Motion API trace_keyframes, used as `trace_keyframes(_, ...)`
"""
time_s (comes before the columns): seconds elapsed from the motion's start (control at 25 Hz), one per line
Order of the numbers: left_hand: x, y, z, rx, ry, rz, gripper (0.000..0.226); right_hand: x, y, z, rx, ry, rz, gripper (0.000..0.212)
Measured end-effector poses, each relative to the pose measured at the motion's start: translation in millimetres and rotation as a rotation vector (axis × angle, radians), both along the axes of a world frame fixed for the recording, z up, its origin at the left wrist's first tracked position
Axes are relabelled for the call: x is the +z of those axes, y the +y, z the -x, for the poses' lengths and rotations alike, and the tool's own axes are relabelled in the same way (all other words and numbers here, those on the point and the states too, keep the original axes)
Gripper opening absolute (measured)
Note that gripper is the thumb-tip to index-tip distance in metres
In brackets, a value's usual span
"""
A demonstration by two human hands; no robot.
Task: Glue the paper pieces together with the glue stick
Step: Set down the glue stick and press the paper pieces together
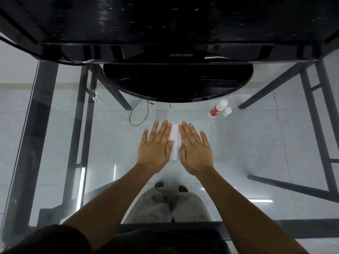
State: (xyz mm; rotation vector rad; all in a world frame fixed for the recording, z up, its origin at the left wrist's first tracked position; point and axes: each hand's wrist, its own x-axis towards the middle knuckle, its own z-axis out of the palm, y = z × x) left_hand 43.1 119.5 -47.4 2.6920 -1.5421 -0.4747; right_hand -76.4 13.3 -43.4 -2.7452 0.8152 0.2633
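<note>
White paper pieces point(175, 138) lie flat on the glass table top, mostly covered by my hands; only a narrow strip shows between them, with a line of small print along it. My left hand point(156, 147) lies flat, palm down, fingers together, on the paper's left part. My right hand point(194, 149) lies flat on its right part. Neither hand holds anything. The glue stick point(217, 109), red and white, lies on its side at the far right, uncapped. Its white cap point(228, 111) stands right beside it.
A black monitor with a round stand point(178, 83) fills the far side of the glass table point(256, 143). A thin black cable point(136, 111) loops just beyond my left hand. Dark table legs, the tiled floor and my own legs show through the glass.
</note>
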Motion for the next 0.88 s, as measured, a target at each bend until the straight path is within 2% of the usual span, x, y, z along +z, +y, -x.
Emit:
trace_keyframes(0.24,2.0,4.1,-9.2,-0.058,0.087,0.034,0.058,-0.5,0.6,-0.1,-0.008,-0.022,-0.006,0.058)
trace_keyframes(0.32,5.9,6.5,-22.9,-0.134,0.119,0.066,0.056,-0.3,0.8,-1.0,-0.013,-0.031,-0.003,0.057)
trace_keyframes(0.52,7.7,-1.1,-62.8,-0.482,-0.053,0.047,0.062,-0.1,0.9,-2.0,-0.014,-0.051,-0.005,0.057)
trace_keyframes(0.88,17.2,-1.5,-69.5,-0.682,-0.167,-0.054,0.073,0.6,2.4,-2.3,-0.021,-0.068,-0.004,0.055)
